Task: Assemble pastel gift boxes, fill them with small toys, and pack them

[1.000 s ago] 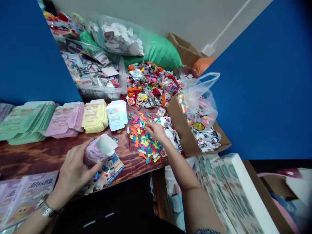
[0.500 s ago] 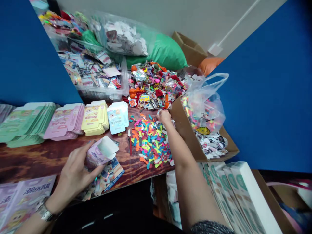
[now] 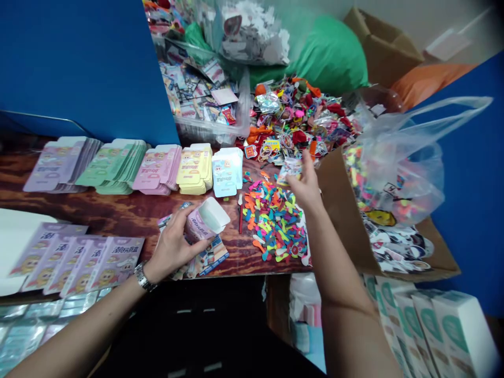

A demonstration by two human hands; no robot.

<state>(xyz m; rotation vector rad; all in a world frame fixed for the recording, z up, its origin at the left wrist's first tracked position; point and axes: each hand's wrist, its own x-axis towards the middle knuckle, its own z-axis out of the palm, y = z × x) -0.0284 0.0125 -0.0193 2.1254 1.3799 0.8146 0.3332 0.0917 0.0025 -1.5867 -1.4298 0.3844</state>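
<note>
The left hand (image 3: 171, 247) clasps a lilac cardboard carton (image 3: 207, 219), flap open, at the tabletop's front edge. Right fingers (image 3: 309, 168) pinch a small shiny packet (image 3: 290, 170) beside a brown cardboard box (image 3: 346, 210) holding a clear plastic bag (image 3: 397, 168) of colourful pieces!

The dark-stained wooden table (image 3: 129, 210) carried stacks of flat printed card box blanks in lilac (image 3: 59, 164), mint green (image 3: 114, 167), pink (image 3: 157, 168), yellow (image 3: 192, 169) and pale blue (image 3: 226, 171). Farther back sat a clear plastic tub (image 3: 208, 134) of printed packets, and a mound of mixed stickers (image 3: 299, 118) rose behind a heap of multicoloured cut shapes (image 3: 273, 220), with a thin red stick (image 3: 240, 218) just beside it.
</note>
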